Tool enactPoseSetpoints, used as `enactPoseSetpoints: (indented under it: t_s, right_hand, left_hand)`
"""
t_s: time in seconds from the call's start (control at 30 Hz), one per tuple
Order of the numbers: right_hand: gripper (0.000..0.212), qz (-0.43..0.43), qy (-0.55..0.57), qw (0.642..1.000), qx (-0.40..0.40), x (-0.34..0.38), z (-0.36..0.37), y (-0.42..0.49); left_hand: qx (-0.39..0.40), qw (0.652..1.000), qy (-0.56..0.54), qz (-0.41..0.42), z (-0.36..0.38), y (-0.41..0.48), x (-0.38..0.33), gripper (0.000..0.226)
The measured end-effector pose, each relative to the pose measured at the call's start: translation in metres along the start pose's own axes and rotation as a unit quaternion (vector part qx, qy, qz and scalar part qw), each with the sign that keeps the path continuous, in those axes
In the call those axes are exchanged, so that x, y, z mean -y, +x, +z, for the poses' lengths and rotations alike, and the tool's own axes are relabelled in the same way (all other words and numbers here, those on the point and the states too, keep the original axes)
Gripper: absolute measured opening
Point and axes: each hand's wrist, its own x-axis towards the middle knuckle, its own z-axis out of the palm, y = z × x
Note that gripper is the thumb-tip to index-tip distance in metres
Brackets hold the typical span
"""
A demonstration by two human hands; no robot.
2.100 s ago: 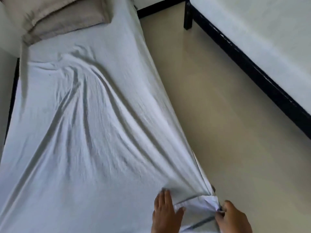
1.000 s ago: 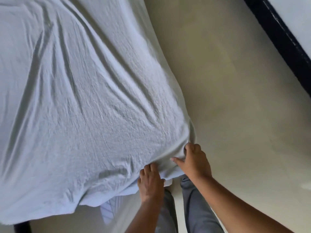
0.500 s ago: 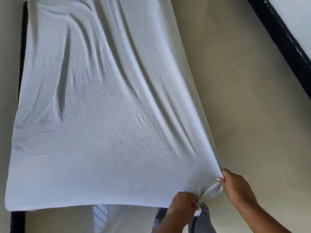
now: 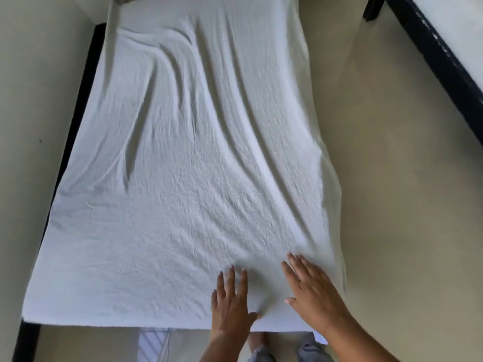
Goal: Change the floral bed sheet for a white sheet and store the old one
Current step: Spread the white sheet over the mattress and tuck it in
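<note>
White wrinkled fabric sheet (image 4: 183,178) lies spread over the bed, filling the middle of the frame, its near edge running straight across the bottom. 2 hands rest flat on it at the lower right: the left hand (image 4: 231,301) and the right hand (image 4: 311,293), fingers straight and spread, gripping nothing. A black bed frame (image 4: 26,340) runs along the left, and beige floor (image 4: 392,205) lies to the right.
</note>
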Motion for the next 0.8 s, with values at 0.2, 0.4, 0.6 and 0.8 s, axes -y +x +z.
enactPoseSetpoints:
  t_s: [0.2,0.4,0.6,0.8]
  right_hand:
    - [0.121,0.104,-0.004,0.991,0.088,-0.014,0.035,-0.033]
    - [0.063,0.355,0.214,0.907,-0.075,-0.024,0.007,0.001]
    - [0.027,0.455,0.399,0.788,-0.109,-0.079,-0.02,0.077]
    - [0.015,0.482,0.44,0.746,-0.13,-0.095,-0.014,0.067]
  left_hand:
    - [0.073,0.997,0.037,-0.012,0.005,-0.01,0.005,0.122]
    - [0.068,0.997,-0.021,-0.019,0.007,-0.005,-0.037,0.113]
    - [0.012,0.995,-0.005,0.098,-0.008,0.034,-0.083,0.109]
    - [0.027,0.991,0.037,0.123,-0.032,0.069,-0.122,0.111]
